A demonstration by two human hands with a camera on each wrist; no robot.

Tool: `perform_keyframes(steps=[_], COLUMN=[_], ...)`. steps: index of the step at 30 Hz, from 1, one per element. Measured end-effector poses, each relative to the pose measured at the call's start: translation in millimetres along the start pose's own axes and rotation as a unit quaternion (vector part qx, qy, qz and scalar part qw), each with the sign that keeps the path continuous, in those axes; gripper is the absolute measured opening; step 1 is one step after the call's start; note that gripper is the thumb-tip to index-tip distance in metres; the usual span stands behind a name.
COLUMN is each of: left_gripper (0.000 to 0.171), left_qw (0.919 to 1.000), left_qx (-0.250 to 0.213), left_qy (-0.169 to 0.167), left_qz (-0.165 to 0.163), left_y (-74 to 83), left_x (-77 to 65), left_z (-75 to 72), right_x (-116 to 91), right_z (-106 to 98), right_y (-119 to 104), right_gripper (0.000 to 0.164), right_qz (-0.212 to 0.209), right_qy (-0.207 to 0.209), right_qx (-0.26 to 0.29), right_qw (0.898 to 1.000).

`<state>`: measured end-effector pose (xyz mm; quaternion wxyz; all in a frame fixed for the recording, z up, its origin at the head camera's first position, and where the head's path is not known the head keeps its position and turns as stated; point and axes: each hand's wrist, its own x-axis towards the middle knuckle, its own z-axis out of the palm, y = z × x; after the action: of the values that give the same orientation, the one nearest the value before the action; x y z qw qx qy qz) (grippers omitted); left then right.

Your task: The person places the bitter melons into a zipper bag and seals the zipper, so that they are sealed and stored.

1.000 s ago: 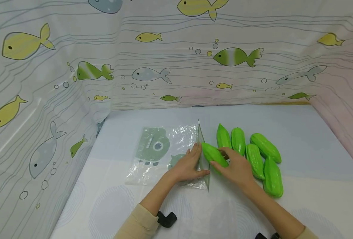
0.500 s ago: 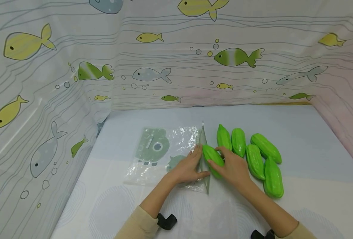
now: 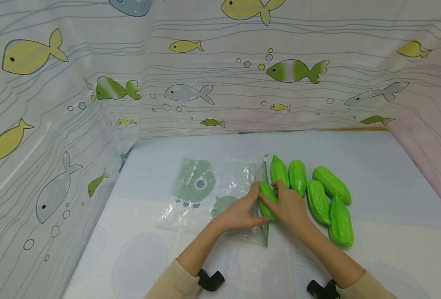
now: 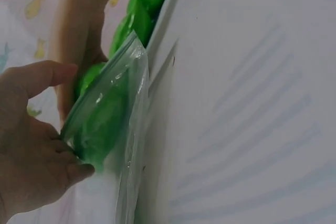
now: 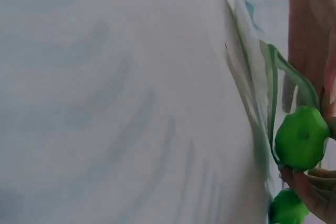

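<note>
A clear zip bag (image 3: 168,222) with green monster prints lies flat, its mouth facing right. At that mouth my left hand (image 3: 239,211) holds the rim with curled fingers; the left wrist view shows its fingertips (image 4: 81,172) at the bag's edge. My right hand (image 3: 289,205) grips a bright green, ridged, fruit-like piece (image 3: 268,203). The piece's left end lies within the bag's mouth, and green shows through the plastic (image 4: 139,72) in the left wrist view. In the right wrist view the green-edged rim stands around the held piece (image 5: 302,139).
Several more green pieces (image 3: 318,202) lie on the table to the right of the right hand. The white table cover (image 3: 392,182) reaches back to a fish-printed curtain (image 3: 239,74). Black curved wrist mounts (image 3: 210,280) sit below both forearms.
The bag's mouth and my left hand have shifted right, over the held piece. My right hand has drawn slightly left with the piece, which now stands more inside the mouth.
</note>
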<state>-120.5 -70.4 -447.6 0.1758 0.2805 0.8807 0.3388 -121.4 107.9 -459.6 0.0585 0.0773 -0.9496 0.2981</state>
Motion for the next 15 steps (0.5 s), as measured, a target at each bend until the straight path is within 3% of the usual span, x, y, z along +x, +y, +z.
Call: perform_keyframes(steps=[7,10,15], left_gripper=[0.109,0.111,0.116], left_qw=[0.9989,0.9979,0.9956], left_qx=[-0.044,-0.060,-0.086], left_qy=[0.012,0.019,0.010], left_qz=[-0.014,-0.017,-0.035], left_y=[1.5,0.4,1.3], left_x=[1.0,0.9,-2.1], left_z=[-2.7,-4.6,-7.6], right_x=[-1.5,-3.8,-5.1], right_z=[-4.6,-7.3,-7.0], right_y=[-1.1,3.1,15.0], right_gripper=[0.035,0.037,0.056], right_qz=[0.009,-0.039,-0.129], right_qy=[-0.061,-0.086,-0.123], right_qx=[0.142,0.178,0.205], right_qw=[0.988,0.979,0.962])
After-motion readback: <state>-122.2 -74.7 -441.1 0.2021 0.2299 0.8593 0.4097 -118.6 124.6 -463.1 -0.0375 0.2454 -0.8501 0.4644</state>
